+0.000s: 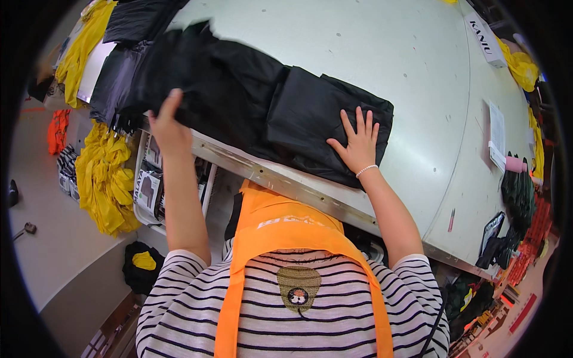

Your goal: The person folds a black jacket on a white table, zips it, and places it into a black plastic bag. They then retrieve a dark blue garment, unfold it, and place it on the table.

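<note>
A length of black fabric (218, 89), seemingly a garment, stretches along the near edge of the pale table. Its right part is a folded rectangular bundle (304, 110). My right hand (360, 145) lies flat on that bundle with its fingers spread, a beaded bracelet round the wrist. At the fabric's left part is my left hand (171, 131), thumb raised and apart from the fingers, several of which are hidden. I see nothing clearly gripped there. The fabric's upper left edge is blurred by motion.
Dark folded stacks (119, 80) lie at the table's left end, with yellow fabric (107, 179) hanging below. Beneath the edge stands a white crate (145, 209) of packaged items. To the right are a white box (484, 39), paper sheets (496, 134) and a pen (452, 219).
</note>
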Demonstrator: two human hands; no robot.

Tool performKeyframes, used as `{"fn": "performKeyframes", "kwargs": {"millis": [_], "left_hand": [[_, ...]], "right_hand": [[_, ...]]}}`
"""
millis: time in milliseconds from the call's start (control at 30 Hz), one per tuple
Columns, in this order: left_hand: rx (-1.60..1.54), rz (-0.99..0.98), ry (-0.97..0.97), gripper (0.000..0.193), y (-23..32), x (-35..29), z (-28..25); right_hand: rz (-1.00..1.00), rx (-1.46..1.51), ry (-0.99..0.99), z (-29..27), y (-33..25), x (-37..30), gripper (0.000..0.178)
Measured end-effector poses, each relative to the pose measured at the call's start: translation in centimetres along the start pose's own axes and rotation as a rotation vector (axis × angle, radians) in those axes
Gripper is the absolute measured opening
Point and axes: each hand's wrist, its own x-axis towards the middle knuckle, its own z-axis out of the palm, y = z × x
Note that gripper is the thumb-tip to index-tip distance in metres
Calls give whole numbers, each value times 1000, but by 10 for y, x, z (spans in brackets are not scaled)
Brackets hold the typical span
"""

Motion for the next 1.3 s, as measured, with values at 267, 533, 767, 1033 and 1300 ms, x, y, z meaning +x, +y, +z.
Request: {"fn": "performKeyframes", "kwargs": {"millis": [267,533,767,1033,1300], "left_hand": [[920,543,-1489,25,-151,-181,28],[1358,851,-1652,17,-201,-196,13],[1430,1114,-1663,14,-183,-169,14],[862,-408,-888,30,-108,-135,-60],[1089,-131,-626,110,-155,-170,-64]], "right_hand": [[491,2249,-112,89,75,-19,43],[602,1225,407,-41,115,31,63],[274,458,-232,-34,149,29,60],[425,476,-210,-27,42,-137,63],[497,768,143,-64,8,-78,82]]}}
